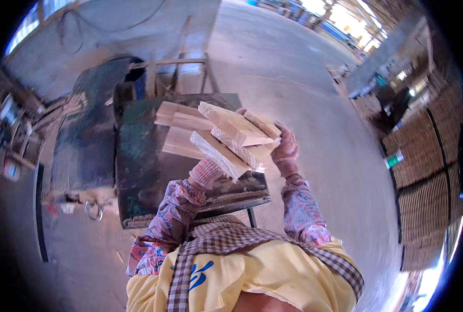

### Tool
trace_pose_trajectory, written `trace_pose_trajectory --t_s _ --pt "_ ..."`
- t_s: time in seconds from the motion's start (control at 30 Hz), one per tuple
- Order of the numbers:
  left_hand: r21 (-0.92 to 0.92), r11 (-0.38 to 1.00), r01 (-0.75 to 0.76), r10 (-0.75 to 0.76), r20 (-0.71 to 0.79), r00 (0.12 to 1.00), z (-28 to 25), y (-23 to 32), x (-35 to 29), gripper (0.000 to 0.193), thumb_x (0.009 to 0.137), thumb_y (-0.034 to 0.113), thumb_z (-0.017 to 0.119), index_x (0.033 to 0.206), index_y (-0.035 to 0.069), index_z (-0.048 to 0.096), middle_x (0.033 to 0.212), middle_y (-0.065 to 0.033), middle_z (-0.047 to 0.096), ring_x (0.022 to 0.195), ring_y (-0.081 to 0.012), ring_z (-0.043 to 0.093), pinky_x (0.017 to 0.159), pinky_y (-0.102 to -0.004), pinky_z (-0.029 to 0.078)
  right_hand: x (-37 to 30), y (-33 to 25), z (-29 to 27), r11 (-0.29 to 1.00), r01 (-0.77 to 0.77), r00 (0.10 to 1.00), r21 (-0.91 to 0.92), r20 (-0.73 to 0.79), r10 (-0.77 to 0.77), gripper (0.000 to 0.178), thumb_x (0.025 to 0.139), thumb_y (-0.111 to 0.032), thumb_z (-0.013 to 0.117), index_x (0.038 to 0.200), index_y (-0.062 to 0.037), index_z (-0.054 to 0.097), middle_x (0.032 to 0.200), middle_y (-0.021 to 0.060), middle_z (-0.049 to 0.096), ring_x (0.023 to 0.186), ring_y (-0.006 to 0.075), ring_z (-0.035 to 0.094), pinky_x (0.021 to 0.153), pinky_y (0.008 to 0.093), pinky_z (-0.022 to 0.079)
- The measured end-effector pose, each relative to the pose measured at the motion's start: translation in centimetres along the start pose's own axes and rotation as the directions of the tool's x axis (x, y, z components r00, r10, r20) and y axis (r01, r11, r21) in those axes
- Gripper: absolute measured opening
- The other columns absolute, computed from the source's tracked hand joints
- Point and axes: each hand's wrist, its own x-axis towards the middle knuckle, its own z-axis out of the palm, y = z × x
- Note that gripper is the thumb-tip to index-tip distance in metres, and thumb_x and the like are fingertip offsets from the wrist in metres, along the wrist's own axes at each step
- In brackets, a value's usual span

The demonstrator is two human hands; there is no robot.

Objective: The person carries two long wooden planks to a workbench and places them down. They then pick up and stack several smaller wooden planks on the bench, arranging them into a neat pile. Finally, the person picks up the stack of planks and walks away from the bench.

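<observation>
Between my two gloved hands is a loose stack of several short, pale wooden boards [236,125], lying at uneven angles with rough cut ends toward me. My left hand [209,171] grips the stack from its left and below, its fingers mostly hidden by the boards. On the other side, my right hand [286,146] wraps round the stack's right edge. Just behind the held stack, more wooden boards [182,136] lie on a dark green worktable [143,179].
To the left stands a dark machine bed [86,145] with wood scraps [73,104] on it. A wooden frame [177,62] rises behind the worktable. Tall stacks of brown slatted material [424,187] line the right side. Concrete floor [335,166] lies between.
</observation>
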Motion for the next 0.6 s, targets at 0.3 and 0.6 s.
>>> trace_pose_trajectory --t_s 0.3,0.6 --pt "0.641 0.766 0.036 -0.017 -0.035 0.999 3.8 6.9 4.7 0.063 0.083 0.054 0.072 0.125 0.008 0.064 0.115 -0.0164 0.068 0.112 -0.0340 0.063 0.093 -0.0459 0.051 -3.1 8.7 2.5 0.872 -0.375 0.927 0.315 0.151 0.344 0.077 0.076 -0.032 0.083 0.140 -0.0136 0.046 0.117 0.0137 0.067 0.108 0.0344 0.065 0.090 0.0429 0.054" --pt "0.465 0.866 -0.185 0.279 -0.143 0.949 2.6 3.2 3.8 0.047 0.097 0.035 0.056 0.142 0.021 0.051 0.134 -0.0139 0.057 0.125 -0.0320 0.054 0.107 -0.0419 0.042 -0.3 0.9 -1.9 0.957 -0.241 0.932 -0.162 0.238 0.275 0.084 0.070 -0.025 0.087 0.143 -0.0156 0.044 0.117 0.0113 0.065 0.108 0.0330 0.063 0.095 0.0415 0.051"
